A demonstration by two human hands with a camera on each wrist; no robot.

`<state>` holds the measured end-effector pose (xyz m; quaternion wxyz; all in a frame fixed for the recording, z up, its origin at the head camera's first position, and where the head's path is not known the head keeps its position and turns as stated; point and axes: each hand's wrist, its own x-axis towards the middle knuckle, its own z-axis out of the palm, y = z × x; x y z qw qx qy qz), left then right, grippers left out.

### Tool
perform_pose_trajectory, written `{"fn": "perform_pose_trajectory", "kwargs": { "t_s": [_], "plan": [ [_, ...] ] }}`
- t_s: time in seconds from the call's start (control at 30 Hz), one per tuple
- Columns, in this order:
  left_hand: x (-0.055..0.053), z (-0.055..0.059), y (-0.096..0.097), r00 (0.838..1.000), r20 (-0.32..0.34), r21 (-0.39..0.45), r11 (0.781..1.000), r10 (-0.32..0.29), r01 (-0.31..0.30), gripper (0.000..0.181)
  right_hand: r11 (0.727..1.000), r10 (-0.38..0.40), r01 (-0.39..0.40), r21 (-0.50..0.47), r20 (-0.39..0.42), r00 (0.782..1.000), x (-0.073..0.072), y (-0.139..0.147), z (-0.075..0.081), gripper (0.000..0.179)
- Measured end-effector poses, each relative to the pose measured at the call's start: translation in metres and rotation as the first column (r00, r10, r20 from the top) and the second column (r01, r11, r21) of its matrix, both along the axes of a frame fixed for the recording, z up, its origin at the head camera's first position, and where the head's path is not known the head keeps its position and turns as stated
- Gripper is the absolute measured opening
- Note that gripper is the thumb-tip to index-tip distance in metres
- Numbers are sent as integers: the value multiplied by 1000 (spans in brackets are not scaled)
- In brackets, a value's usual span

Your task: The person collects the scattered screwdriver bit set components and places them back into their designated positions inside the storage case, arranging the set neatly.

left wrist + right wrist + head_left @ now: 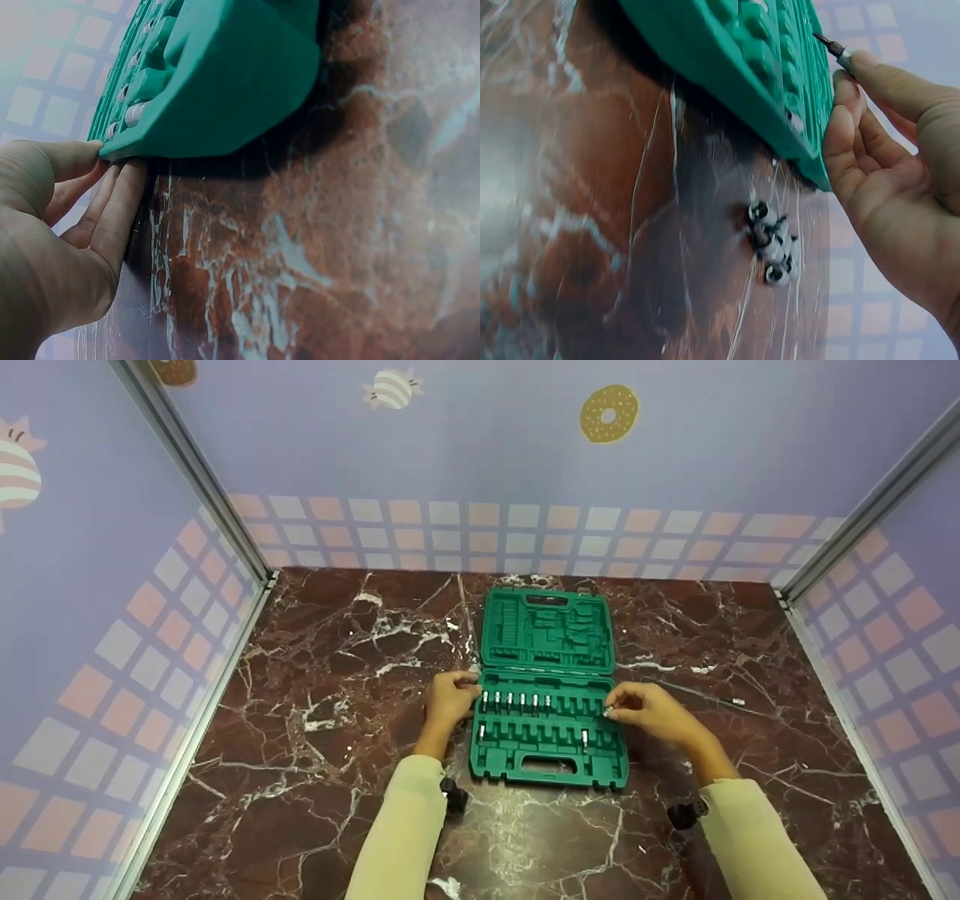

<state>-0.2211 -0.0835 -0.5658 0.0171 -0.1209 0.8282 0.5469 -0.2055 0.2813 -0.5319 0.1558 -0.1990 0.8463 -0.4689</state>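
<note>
A green plastic tool case [491,772] lies unfolded on the table, its lid at the back and its slotted base in front. At the left edge of the base, my left hand [448,703] pinches the rim, thumb above and fingers beneath. Over the right end of the back row, my right hand [651,711] pinches a bit socket [838,51] between thumb and fingers, its dark tip pointing away from the hand. Several bit sockets [522,702] stand in the left part of the back row. The front row holds one at its left end and another bit socket [585,739] towards the right.
A small pile of bit sockets [772,244] lies on the table right of the case, hidden behind my hand in the head view. Farther right is a thin rod with a silver end [739,702]. Patterned walls [525,536] enclose the dark marbled table [337,795].
</note>
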Motion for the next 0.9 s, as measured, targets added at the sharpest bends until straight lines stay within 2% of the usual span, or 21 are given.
{"fn": "perform_pose_trajectory", "kwargs": {
  "t_s": [0.23,0.47,0.77,0.9],
  "plan": [
    [-2,-1,0,1000,-16,-29,1000,8,-8,17,1000,-8,9,1,-19,1000,-11,-16,0,20],
    [-1,-2,0,1000,-9,-3,1000,8,-8,17,997,-25,28,76,-50,998,-20,-36,4,19],
    [0,-1,-1,1000,-27,-36,999,12,-13,16,989,0,8,147,-60,998,-28,-54,5,16],
    [1,-1,-1,1000,-19,-25,1000,8,-8,16,983,15,3,181,-95,995,-30,-60,3,13]
  ]
}}
